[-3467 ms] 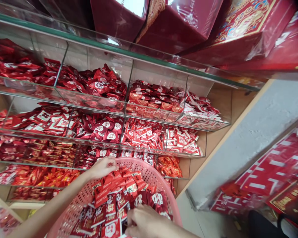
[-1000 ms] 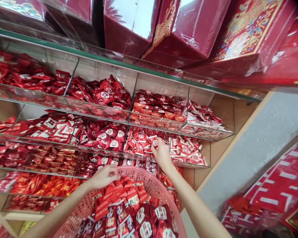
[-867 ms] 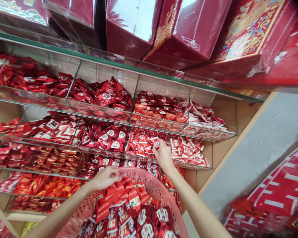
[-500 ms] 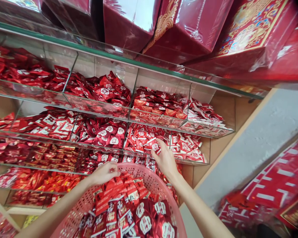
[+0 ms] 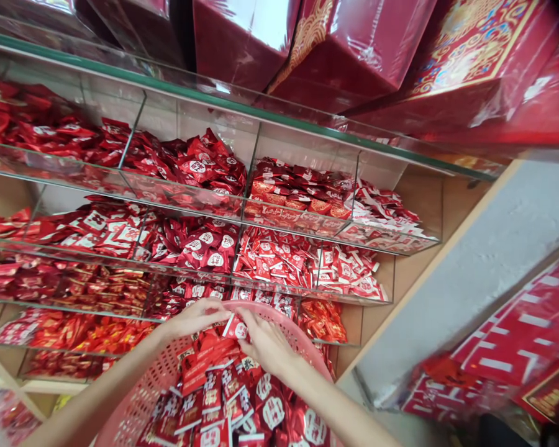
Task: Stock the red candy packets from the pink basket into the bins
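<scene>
A small red-and-white wrapped candy (image 5: pixel 235 327) is held just above the near side of the rim of a pink perforated plastic basket (image 5: pixel 135 397). My right hand (image 5: pixel 266 343) pinches the candy from the right, its thumb and fingers closed. From the left, the closed fingertips of my left hand (image 5: pixel 200 315) meet the candy's upper edge; its palm side is hidden. Below both hands, the basket holds many red wrapped candies (image 5: pixel 228 391), some with white labels and dark characters.
Glass-fronted shelf compartments (image 5: pixel 279 261) full of red packets stand ahead. Large dark-red boxes (image 5: pixel 345 43) sit on a glass shelf (image 5: pixel 177 93) above. To the right are a grey wall (image 5: pixel 484 248) and red packages with white marks (image 5: pixel 507 347).
My right hand has moved from the shelf compartment down and left to the basket, carrying a candy. My left hand's fingers have stretched rightward to meet it.
</scene>
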`<act>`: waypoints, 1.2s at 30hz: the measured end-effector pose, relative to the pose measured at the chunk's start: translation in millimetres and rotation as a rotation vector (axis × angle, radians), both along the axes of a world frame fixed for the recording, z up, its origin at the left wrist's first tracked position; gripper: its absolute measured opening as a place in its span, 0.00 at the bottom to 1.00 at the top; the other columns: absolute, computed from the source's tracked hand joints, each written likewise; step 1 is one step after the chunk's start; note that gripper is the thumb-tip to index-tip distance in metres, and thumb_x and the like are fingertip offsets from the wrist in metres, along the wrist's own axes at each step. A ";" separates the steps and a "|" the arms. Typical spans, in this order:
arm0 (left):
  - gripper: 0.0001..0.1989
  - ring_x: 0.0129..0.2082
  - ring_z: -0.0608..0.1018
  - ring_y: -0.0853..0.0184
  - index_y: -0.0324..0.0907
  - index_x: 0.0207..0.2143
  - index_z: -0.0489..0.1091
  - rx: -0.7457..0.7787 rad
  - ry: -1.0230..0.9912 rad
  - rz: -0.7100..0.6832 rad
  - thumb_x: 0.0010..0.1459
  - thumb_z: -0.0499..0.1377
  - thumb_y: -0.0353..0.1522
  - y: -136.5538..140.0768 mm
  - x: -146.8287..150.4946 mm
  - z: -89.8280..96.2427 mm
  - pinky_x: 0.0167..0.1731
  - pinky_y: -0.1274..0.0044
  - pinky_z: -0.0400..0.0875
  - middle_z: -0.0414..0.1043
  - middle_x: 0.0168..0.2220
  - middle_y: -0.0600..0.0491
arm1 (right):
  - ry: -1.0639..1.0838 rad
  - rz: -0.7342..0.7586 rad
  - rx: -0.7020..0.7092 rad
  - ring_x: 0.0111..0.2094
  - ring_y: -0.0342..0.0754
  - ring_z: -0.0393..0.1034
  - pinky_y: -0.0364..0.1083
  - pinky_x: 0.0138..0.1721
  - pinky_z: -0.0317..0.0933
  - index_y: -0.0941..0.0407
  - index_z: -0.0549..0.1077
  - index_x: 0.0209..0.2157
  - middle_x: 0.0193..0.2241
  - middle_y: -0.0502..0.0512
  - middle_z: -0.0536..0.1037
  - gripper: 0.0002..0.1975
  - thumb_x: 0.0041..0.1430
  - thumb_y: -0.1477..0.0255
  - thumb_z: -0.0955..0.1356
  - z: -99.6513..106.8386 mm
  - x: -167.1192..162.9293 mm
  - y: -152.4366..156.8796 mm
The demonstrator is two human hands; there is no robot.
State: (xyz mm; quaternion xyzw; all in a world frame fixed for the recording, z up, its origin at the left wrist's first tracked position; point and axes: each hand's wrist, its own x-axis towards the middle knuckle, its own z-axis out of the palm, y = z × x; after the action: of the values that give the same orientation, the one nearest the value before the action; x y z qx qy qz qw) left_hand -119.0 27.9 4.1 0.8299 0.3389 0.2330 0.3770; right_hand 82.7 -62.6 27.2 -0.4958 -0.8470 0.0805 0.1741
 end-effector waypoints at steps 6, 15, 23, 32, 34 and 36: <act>0.16 0.35 0.70 0.69 0.37 0.26 0.71 -0.083 -0.097 -0.045 0.53 0.55 0.42 4.0 -2.2 -3.3 0.38 0.79 0.63 0.71 0.35 0.53 | -0.081 0.014 0.026 0.38 0.57 0.71 0.55 0.35 0.65 0.50 0.39 0.61 0.49 0.63 0.68 0.38 0.52 0.76 0.62 -0.3 -12.7 12.0; 0.17 0.32 0.69 0.70 0.38 0.28 0.74 -0.131 -0.070 0.004 0.51 0.56 0.43 3.8 -5.0 -3.4 0.34 0.80 0.64 0.69 0.34 0.52 | 0.374 -0.058 -0.058 0.42 0.50 0.68 0.48 0.43 0.61 0.56 0.61 0.53 0.42 0.57 0.73 0.23 0.56 0.66 0.63 -13.0 -0.2 24.9; 0.18 0.35 0.70 0.67 0.39 0.26 0.73 -0.098 -0.013 0.044 0.51 0.55 0.45 3.3 -4.7 -1.9 0.38 0.79 0.63 0.70 0.32 0.52 | 0.623 -0.114 -0.288 0.15 0.39 0.59 0.39 0.20 0.53 0.57 0.68 0.21 0.13 0.44 0.64 0.13 0.55 0.66 0.62 -33.9 7.5 44.1; 0.15 0.34 0.70 0.68 0.38 0.25 0.73 -0.148 -0.070 0.040 0.50 0.57 0.42 3.2 -4.8 -2.7 0.37 0.80 0.62 0.71 0.33 0.53 | 0.759 -0.151 -0.325 0.15 0.39 0.57 0.40 0.18 0.51 0.56 0.68 0.21 0.15 0.45 0.64 0.11 0.52 0.67 0.62 -22.7 8.6 36.8; 0.14 0.36 0.71 0.67 0.38 0.25 0.73 -0.152 -0.085 0.033 0.50 0.58 0.41 2.5 -4.5 -1.2 0.39 0.79 0.62 0.72 0.33 0.52 | 0.792 -0.170 -0.321 0.15 0.39 0.57 0.40 0.18 0.50 0.57 0.68 0.21 0.15 0.45 0.64 0.10 0.51 0.67 0.63 -22.7 9.9 36.2; 0.14 0.35 0.71 0.68 0.38 0.25 0.73 -0.156 -0.097 0.034 0.50 0.58 0.40 2.5 -4.2 -0.9 0.39 0.78 0.63 0.72 0.31 0.53 | 0.830 -0.184 -0.327 0.15 0.39 0.56 0.40 0.17 0.49 0.57 0.68 0.21 0.15 0.45 0.64 0.10 0.51 0.67 0.63 -24.6 10.4 36.0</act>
State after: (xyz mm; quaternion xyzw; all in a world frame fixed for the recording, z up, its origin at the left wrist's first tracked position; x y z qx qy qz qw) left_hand -123.3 30.4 3.3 0.7798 0.3513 0.2523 0.4525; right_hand 93.0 -26.6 2.6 -0.5157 -0.6342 0.3893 0.4246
